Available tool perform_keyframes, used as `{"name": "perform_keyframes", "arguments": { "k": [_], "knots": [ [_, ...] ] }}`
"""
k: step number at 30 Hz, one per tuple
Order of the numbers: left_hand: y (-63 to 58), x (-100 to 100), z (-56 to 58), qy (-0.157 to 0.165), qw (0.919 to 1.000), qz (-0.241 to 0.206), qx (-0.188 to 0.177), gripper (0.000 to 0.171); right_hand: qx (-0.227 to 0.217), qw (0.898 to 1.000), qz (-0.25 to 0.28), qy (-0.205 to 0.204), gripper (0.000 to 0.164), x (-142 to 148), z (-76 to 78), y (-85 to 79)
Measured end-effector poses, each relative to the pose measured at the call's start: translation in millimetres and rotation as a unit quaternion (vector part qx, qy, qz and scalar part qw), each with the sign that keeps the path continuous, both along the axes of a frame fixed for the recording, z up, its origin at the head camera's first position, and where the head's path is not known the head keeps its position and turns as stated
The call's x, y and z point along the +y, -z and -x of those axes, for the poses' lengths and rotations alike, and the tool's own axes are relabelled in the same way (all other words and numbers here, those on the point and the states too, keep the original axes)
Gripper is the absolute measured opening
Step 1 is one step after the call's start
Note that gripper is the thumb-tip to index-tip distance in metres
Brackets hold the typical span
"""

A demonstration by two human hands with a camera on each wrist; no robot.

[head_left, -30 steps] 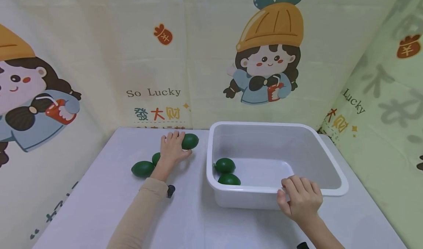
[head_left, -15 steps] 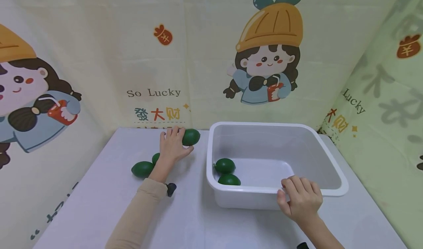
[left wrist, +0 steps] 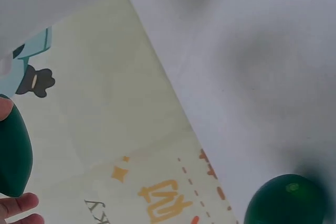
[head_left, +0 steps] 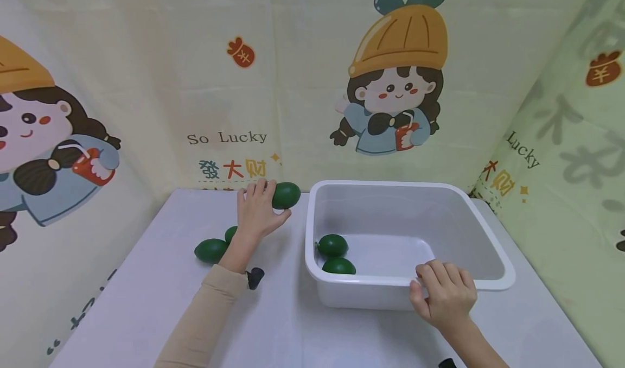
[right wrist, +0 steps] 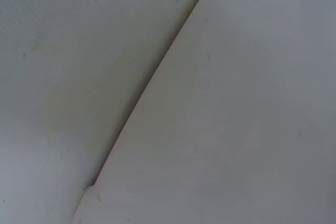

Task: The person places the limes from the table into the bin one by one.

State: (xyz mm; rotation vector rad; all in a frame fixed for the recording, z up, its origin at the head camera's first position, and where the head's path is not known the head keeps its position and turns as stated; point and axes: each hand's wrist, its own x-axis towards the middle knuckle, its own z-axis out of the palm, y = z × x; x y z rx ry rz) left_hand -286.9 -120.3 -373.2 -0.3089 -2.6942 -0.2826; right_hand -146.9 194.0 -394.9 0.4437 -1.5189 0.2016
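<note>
My left hand (head_left: 257,210) grips a dark green lime (head_left: 286,195) between thumb and fingers, raised over the back of the table, left of the white plastic bin (head_left: 366,297). In the left wrist view the held lime (left wrist: 13,153) shows at the left edge with fingertips around it. Two more limes lie on the table under the left forearm: one lime (head_left: 211,251) in full view, the other lime (head_left: 231,233) partly hidden by the wrist. Inside the bin, two limes (head_left: 333,245) sit at the left end. My right hand (head_left: 446,294) holds the bin's near rim, fingers curled over it.
A white table (head_left: 161,303) carries everything. Printed cloth walls (head_left: 303,86) with cartoon figures rise behind and on both sides. The bin's tall left wall stands between the held lime and the bin's inside. The right wrist view shows only pale surfaces.
My left hand has lifted the lime off the table, moving it up and slightly right toward the bin. The right hand and bin have stayed put.
</note>
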Motion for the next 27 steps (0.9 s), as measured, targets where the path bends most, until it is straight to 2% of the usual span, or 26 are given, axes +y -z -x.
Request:
{"name": "perform_keyframes", "arguments": {
  "k": [14, 27],
  "knots": [
    [-25.2, 17.9, -14.3, 0.024, 0.9979, -0.012, 0.059, 0.067, 0.002, 1.0, 0.002, 0.003, 0.046, 1.3, 0.6, 3.3],
    [-39.9, 36.4, -25.7, 0.058, 0.9953, -0.005, 0.077, 0.066, 0.002, 1.0, 0.0, 0.004, 0.046, 1.6, 0.6, 4.3]
  ]
}}
